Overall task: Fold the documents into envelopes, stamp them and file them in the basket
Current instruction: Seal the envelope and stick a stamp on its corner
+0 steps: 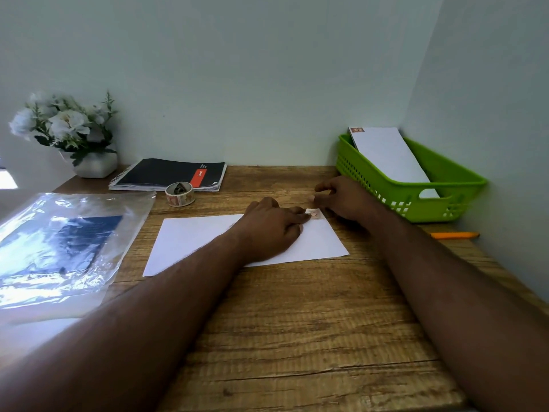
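both forearms outstretched, left hand fingers flat on stamp, right hand loosely spread beside envelope

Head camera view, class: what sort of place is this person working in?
Probably a home or small office desk in a corner. A wooden desk holds a spiral notebook, a green filing basket with a stamped envelope, and a vase of flowers.

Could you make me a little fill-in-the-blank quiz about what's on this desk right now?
1. The left hand presses a ____ onto the envelope.
2. The basket is coloured ____.
3. The notebook lies beside a pot of ____.
4. The basket already holds one stamped ____.

Missing words: stamp; green; flowers; envelope
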The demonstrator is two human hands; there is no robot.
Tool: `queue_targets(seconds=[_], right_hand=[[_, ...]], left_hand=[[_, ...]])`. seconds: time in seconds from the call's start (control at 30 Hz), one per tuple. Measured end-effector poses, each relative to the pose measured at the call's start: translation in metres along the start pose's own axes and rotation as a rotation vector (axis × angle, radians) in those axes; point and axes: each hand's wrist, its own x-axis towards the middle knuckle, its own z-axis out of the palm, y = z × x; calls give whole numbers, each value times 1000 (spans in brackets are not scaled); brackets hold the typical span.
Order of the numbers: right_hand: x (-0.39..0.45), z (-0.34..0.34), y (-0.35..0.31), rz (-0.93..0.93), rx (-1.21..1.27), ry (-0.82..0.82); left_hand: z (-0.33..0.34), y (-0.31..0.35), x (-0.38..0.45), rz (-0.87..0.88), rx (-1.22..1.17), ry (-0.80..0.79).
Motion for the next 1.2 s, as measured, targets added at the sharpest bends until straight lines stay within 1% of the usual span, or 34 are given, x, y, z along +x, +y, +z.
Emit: queue_targets(seconds=[0.13, 0.27, 0.47, 0.57, 0.6, 0.63, 0.7, 0.77, 0.83, 1.03, 1.1, 1.2], right_hand=[[0, 1, 1, -17, -94, -11], [0, -1, 0, -8, -98, -48], [-9, -15, -7, -10, -115, -204], [-8, -21, -7, 18, -146, -314], [-9, -22, -7, 26, -134, -325], [-10, -22, -6, 32, -99, -306], [-13, -20, -5, 50, -4, -204], [-15, -18, -3, 49, 14, -131], [-15, -19, -2, 33, -27, -154], [-10, -28, -2, 58, -94, -325], [-11, -26, -3, 62, -21, -305], [-12, -17, -2, 47, 18, -164]], left_hand=[[0, -2, 2, -9, -30, 21], [0, -3, 3, -30, -53, 35], [0, -4, 2, -70, -66, 65], [0, -4, 2, -75, -59, 56], [0, -5, 3, -73, -56, 49], [0, -5, 3, -71, -56, 45], [0, -6, 4, -69, -61, 39], [0, -6, 4, -69, -63, 40], [0, -6, 3, -70, -59, 46], [-1, -5, 3, -73, -64, 43], [-1, -5, 3, -75, -69, 30], [-1, -5, 3, -80, -67, 23]])
